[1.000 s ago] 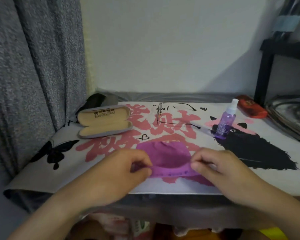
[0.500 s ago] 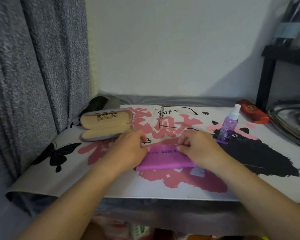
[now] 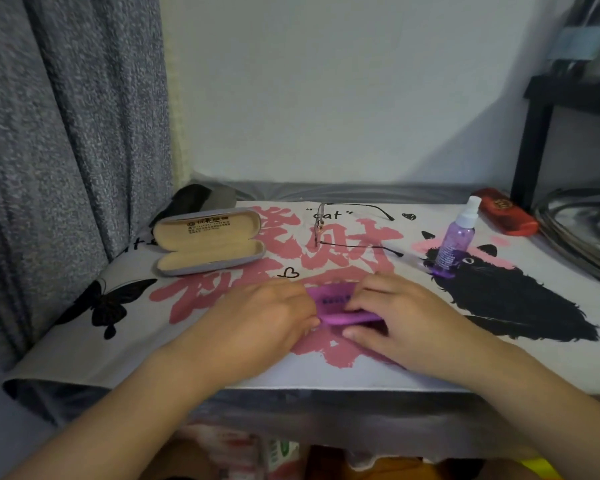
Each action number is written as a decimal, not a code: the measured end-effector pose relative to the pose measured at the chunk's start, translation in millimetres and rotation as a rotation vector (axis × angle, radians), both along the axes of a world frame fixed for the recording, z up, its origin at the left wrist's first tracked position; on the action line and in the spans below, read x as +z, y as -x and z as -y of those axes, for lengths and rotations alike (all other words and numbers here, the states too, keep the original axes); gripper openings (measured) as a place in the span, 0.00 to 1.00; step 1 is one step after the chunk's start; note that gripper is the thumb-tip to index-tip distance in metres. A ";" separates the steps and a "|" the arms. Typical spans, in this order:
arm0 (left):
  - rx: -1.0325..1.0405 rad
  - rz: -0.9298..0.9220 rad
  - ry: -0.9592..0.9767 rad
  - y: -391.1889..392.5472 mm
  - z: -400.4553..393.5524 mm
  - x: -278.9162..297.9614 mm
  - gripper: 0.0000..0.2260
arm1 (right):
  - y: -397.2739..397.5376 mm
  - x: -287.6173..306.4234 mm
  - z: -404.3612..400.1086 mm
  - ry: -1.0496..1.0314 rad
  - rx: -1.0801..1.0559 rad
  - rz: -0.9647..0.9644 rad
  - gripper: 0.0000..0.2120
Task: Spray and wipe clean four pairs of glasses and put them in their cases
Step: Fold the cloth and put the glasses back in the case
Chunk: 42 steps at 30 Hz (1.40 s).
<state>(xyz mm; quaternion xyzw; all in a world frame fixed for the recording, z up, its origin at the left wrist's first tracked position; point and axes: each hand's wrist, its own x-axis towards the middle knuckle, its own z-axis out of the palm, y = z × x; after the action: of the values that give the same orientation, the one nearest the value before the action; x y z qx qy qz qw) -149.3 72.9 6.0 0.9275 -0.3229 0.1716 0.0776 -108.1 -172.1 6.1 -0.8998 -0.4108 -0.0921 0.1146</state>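
1. Hands first: I see my left hand (image 3: 260,318) and right hand (image 3: 400,318) close together at the near middle of the printed mat (image 3: 84,348), both on the purple cloth (image 3: 333,306).
2. My left hand's fingers are curled and pinch the cloth's left end; my right hand's fingers and thumb are curled round its right end, where the cloth shows a rolled or folded near edge.
3. I see the cloth lying low on the mat between the two hands, most of it hidden by them.
4. Beyond the hands, the thin-framed glasses (image 3: 352,230) lie on the mat with their arms unfolded, apart from both hands.
5. To the far left the grey case (image 3: 208,242) lies open on the mat, its beige lining showing.
6. To the right the purple spray bottle (image 3: 456,240) stands upright on the black cat print.
7. A red case (image 3: 504,211) lies shut at the far right corner, well apart from the cloth.
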 end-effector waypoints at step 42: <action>0.054 -0.481 0.517 9.2 -27.9 -8.3 0.16 | 7.6 -0.3 39.6 -0.227 -0.016 -0.245 0.19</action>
<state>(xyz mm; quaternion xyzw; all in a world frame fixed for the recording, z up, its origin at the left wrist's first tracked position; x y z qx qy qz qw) -158.5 100.8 -2.3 0.8993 -0.2165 0.0264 0.3791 -115.7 -211.6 5.7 -0.8887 -0.3738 -0.0285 0.2641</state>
